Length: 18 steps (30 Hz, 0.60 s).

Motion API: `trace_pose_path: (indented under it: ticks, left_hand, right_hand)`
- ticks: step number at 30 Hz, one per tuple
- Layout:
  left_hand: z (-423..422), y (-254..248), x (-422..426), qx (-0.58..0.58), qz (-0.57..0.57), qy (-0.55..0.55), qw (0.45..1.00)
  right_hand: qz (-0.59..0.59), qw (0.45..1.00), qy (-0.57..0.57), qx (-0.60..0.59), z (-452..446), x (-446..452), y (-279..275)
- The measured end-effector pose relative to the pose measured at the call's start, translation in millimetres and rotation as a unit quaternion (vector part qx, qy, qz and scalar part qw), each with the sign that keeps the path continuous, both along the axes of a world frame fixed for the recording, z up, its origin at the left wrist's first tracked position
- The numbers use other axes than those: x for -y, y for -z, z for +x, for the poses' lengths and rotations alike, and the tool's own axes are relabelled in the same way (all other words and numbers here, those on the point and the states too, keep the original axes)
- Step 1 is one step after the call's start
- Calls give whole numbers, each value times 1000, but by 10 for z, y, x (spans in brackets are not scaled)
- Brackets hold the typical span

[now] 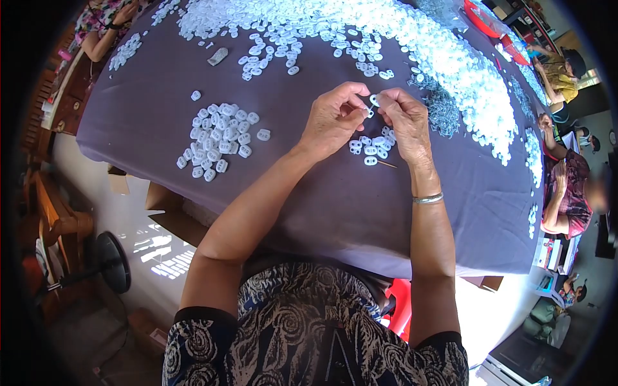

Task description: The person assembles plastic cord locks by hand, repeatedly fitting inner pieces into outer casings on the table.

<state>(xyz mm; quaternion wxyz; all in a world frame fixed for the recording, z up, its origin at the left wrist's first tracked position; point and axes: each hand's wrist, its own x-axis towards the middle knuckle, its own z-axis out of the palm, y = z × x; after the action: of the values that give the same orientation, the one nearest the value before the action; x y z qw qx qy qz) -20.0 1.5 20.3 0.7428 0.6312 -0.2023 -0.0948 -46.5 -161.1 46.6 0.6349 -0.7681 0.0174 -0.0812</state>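
My left hand (335, 119) and my right hand (405, 122) are raised close together over the table, both closed in a pinch. Between the right thumb and fingers is a small oval white plastic piece (374, 100) with a hole. The left fingertips pinch another small white piece (369, 112), partly hidden by the thumb. Below the hands lies a small group of two-holed white plastic pieces (370, 161), some behind the right hand. A thin brown stick (387, 165) rests beside them. To the left is a separate pile of similar white pieces (215, 138).
A great heap of white pieces (476, 90) spreads across the back and right of the dark tablecloth (309, 212). Small metallic-looking parts (441, 109) lie against it. A crumpled grey lump (218, 56) sits at the back left. Other people (570, 193) sit around the table.
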Motion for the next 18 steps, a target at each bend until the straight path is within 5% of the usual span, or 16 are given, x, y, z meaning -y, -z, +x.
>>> trace_pose_path:
  ticks: [18]
  left_hand:
    - [-16, -43, -1, -9, -2, -4, 1000]
  right_hand:
    - [-5, 1000, -4, 17, 11, -7, 33]
